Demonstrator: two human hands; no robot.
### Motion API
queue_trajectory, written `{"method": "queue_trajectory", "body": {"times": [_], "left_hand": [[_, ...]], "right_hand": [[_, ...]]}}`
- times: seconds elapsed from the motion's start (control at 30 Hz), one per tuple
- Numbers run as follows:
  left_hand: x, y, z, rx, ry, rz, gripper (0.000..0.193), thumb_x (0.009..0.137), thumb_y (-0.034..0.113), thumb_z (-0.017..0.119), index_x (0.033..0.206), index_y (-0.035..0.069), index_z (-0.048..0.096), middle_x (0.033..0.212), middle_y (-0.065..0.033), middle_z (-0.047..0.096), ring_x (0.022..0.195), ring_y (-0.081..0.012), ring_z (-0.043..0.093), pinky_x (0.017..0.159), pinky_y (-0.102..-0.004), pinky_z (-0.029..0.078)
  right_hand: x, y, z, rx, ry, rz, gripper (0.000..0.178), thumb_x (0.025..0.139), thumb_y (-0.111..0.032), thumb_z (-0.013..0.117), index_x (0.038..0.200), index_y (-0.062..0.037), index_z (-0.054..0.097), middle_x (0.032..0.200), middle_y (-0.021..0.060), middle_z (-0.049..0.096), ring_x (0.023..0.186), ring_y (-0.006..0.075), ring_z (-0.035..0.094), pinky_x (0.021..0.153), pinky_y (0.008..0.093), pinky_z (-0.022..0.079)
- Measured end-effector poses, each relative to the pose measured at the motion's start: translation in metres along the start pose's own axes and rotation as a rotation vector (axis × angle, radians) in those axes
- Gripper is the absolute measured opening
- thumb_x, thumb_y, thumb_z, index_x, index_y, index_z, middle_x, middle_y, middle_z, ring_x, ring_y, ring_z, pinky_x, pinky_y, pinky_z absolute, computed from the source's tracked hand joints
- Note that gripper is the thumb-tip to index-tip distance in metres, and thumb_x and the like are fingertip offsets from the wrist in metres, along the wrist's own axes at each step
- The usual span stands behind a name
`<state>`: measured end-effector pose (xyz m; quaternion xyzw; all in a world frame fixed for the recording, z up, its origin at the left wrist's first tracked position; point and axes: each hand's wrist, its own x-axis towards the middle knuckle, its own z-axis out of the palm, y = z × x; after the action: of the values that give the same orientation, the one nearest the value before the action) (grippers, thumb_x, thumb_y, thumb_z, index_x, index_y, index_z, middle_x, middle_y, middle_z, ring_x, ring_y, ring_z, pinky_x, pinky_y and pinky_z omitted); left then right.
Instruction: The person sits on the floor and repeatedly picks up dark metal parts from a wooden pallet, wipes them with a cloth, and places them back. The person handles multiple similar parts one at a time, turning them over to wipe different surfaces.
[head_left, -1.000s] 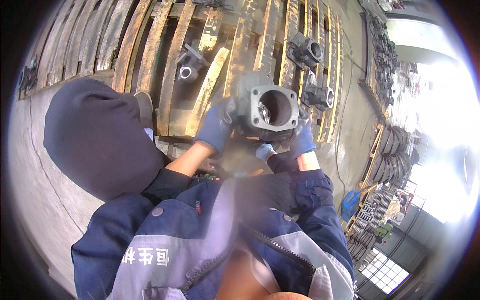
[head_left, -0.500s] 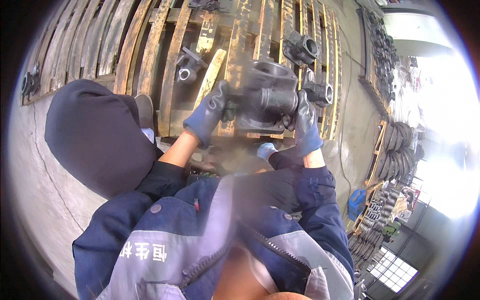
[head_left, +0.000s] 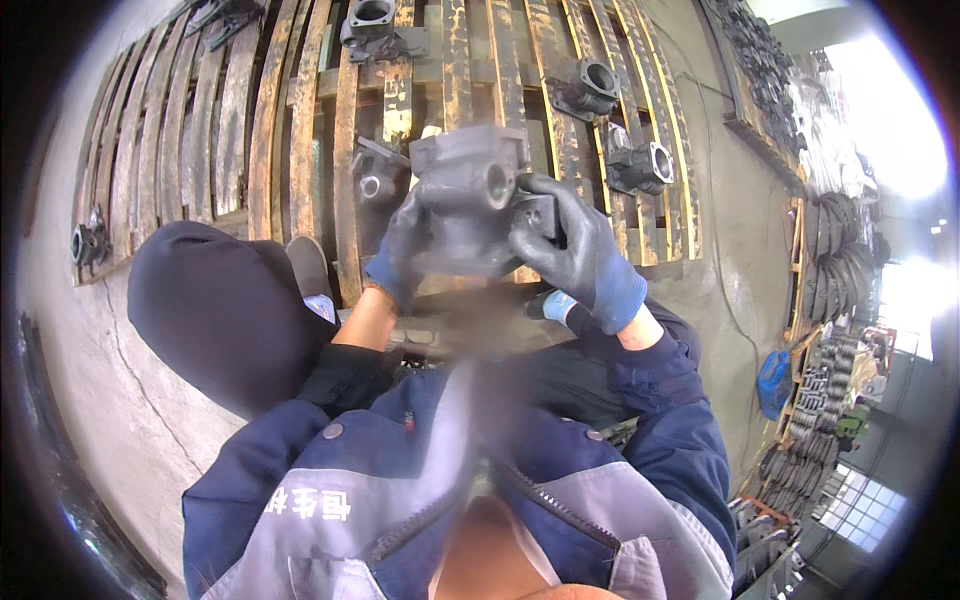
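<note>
Between my two gloved hands is a dark metal casting (head_left: 462,205), a flanged housing with a round bore facing right. It is held up over a wooden pallet (head_left: 455,85) and is slightly blurred. My left hand (head_left: 400,245) grips its left side, with the fingers partly hidden behind it. My right hand (head_left: 580,240) has thumb and fingers curled round a block-like protrusion on the casting's right side. Beyond my left hand, a smaller flanged casting (head_left: 378,178) lies on the slats.
More castings rest on the pallet: one at the top (head_left: 372,22), one at right (head_left: 590,88) and another below it (head_left: 640,163). A further wooden pallet (head_left: 190,140) adjoins at left. Stacked parts (head_left: 830,250) and a blue container (head_left: 773,383) line the right side.
The casting has been turned, so its large opening no longer faces up and a smaller bore shows. It has moved left, and my right hand has shifted its grip.
</note>
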<state>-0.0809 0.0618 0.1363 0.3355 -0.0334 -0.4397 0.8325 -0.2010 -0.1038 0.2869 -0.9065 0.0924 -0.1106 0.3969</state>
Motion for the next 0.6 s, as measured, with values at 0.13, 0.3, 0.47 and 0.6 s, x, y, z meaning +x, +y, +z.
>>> {"method": "queue_trajectory", "body": {"times": [0.13, 0.3, 0.47, 0.6], "left_hand": [[-0.002, -0.004, -0.006, -0.413, -0.329, -0.122, 0.053, 0.101, 0.04, 0.041, 0.138, 0.002, 0.045, 0.135, -0.0134, 0.053, 0.121, -0.0225, 0.055, 0.103, -0.0381, 0.047], [-0.008, -0.018, -0.024, 0.785, -0.163, 0.191, 0.054, 0.1, 0.04, 0.045, 0.141, 0.004, 0.042, 0.137, -0.011, 0.052, 0.124, -0.0255, 0.052, 0.109, -0.0378, 0.04], [-0.013, -0.028, -0.025, -0.201, -0.272, -0.15, 0.05, 0.101, 0.035, 0.045, 0.143, 0.008, 0.04, 0.14, -0.0097, 0.048, 0.125, -0.021, 0.049, 0.105, -0.0344, 0.044], [-0.018, -0.026, -0.015, -0.058, -0.251, -0.128, 0.053, 0.097, 0.034, 0.051, 0.141, 0.007, 0.042, 0.138, -0.0108, 0.049, 0.125, -0.0225, 0.05, 0.104, -0.0356, 0.044]], "right_hand": [[-0.003, -0.009, 0.001, -0.071, -0.171, 0.102, 0.057, 0.085, -0.025, 0.07, 0.132, -0.001, 0.048, 0.114, 0.021, 0.064, 0.104, 0.0368, 0.065, 0.087, 0.0404, 0.052], [-0.005, -0.01, 0.012, -0.286, -0.12, -0.105, 0.061, 0.086, -0.04, 0.068, 0.131, -0.0047, 0.046, 0.082, 0.0197, 0.06, 0.071, 0.0383, 0.063, 0.063, 0.0465, 0.05], [-0.013, -0.024, 0.014, -0.428, -0.191, -0.123, 0.075, 0.078, -0.043, 0.075, 0.132, 0.0018, 0.048, 0.098, 0.0196, 0.067, 0.075, 0.0355, 0.063, 0.068, 0.0433, 0.051], [-0.017, -0.037, 0.021, -0.41, -0.159, -0.139, 0.082, 0.075, -0.046, 0.076, 0.133, 0.0048, 0.047, 0.072, 0.0191, 0.058, 0.065, 0.0336, 0.058, 0.061, 0.0434, 0.047]]}}
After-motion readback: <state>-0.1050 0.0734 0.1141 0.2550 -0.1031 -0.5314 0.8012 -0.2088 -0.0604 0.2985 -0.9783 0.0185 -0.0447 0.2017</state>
